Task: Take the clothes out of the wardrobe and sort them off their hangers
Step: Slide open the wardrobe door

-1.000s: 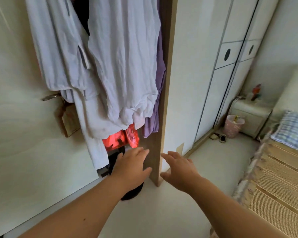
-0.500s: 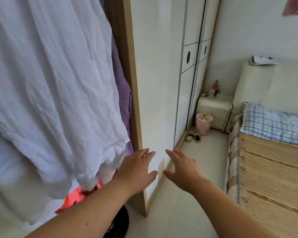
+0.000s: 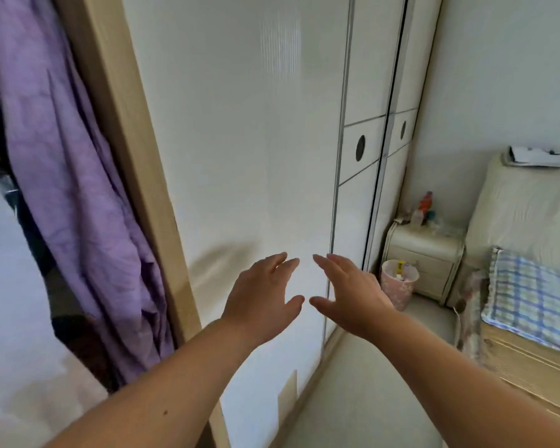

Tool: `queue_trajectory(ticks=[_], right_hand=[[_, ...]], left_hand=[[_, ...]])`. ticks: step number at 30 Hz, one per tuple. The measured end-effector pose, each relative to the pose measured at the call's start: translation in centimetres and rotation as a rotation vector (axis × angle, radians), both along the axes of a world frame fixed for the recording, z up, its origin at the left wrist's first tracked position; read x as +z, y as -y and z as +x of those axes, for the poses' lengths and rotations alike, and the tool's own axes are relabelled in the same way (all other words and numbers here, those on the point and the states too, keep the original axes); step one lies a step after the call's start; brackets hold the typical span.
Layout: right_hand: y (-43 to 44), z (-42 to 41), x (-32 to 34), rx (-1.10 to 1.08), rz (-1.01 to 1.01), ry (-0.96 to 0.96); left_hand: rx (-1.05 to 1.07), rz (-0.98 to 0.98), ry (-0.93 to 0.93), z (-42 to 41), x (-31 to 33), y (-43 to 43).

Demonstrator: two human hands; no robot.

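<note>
In front of the closed white wardrobe door (image 3: 240, 140): left hand (image 3: 261, 302) and right hand (image 3: 353, 295) are raised side by side, thumbs nearly meeting. Fingers on both are straight and spread, and nothing is held. Whether the fingertips touch the panel cannot be told. A soft shadow falls on the door beside the left hand.

The purple garment (image 3: 78, 195) hangs in the open compartment at far left, behind the wooden upright (image 3: 123, 130). It drapes in long vertical folds, so it is likely on a hanger. The hanger and rail lie above the frame, unseen. Pale fabric shows blurred at the left edge, and darker cloth sits behind the purple.

Relative to the hands, the garment lies left of the left hand, across the upright and well apart. Neither hand points at it.

Judgement: the empty, open hands suggest a pause between reaches, with no garment yet taken. The next reach would need to swing left, past the upright.

The bed (image 3: 530, 367) at right is a probable sorting place. The bedside cabinet (image 3: 424, 260) and pink bin (image 3: 398, 286) stand beyond.
</note>
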State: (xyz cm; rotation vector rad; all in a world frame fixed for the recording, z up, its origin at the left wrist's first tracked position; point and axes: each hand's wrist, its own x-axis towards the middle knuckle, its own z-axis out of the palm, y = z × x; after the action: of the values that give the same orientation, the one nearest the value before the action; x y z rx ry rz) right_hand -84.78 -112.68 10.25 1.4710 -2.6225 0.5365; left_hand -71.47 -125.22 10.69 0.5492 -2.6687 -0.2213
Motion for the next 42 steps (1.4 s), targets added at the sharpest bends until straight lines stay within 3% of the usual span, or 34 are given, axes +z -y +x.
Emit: queue_trajectory(ticks=[5,14,24,34,38,42], right_hand=[[3.8,-7.1,6.0,0.112,-0.201,-0.093],[12.4,-14.6,16.0,0.301,-0.600,-0.304],[21.6,-18.6,25.6,0.527,-0.953,-0.599],[27.0,-18.1,30.0,0.842,-1.023,-0.760],[28.3,-19.8,30.6,0.909,-0.943,-0.745],[29.3,-21.2,31.0,0.927,-0.929,-0.810]], left_hand=[[0.074,-0.099,-0.159,-6.4,6.0,2.0],[0.208,-0.468,-0.328,-13.4,14.7,6.6],[0.472,-0.787,-0.450,-14.8,22.6,11.2],[0.782,-1.056,-0.429,-13.8,25.5,14.0],[0.925,-1.071,-0.377,-15.1,25.5,14.3],[1.035,-0.966,-0.362,-16.7,25.2,13.5]])
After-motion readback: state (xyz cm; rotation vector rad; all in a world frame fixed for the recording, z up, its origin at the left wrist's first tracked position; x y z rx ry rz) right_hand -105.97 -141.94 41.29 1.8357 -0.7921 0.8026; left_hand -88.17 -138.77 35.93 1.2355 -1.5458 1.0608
